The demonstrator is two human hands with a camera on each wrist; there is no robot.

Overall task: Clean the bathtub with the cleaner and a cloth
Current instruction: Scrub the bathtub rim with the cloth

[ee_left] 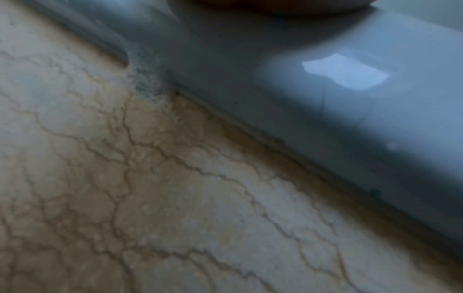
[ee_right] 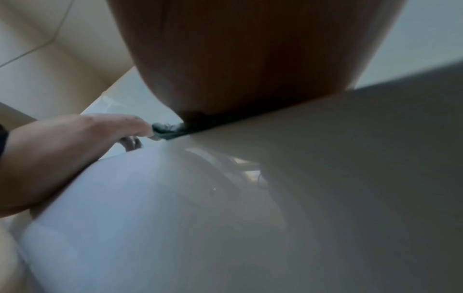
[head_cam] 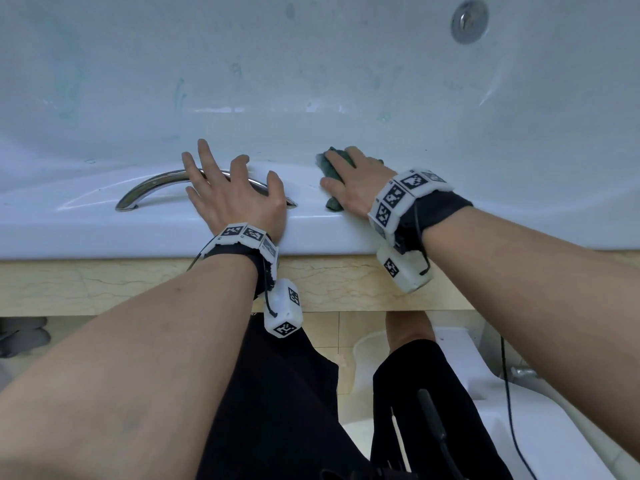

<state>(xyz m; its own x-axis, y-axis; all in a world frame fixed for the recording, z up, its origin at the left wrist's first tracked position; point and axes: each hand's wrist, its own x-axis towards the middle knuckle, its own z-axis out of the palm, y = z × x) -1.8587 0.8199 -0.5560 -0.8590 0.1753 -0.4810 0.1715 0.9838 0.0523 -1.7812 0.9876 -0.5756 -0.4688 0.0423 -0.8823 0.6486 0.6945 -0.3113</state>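
At 12 o'clock, bathtub (head_cam: pixel 311 81) wall streaked with cleaner, unwiped; right hand (head_cam: pixel 353 183) pressing cloth (head_cam: pixel 329 169) on rim; left hand (head_cam: pixel 232 195) spread flat, empty.

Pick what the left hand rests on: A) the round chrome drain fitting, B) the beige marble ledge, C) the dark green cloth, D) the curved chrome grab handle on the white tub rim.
D: the left hand lies spread over the curved chrome grab handle on the white bathtub rim; the dark green cloth is under the right hand.

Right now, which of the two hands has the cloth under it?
The right hand: it presses the dark green cloth onto the bathtub rim. The left hand lies spread over the chrome grab handle, holding nothing.
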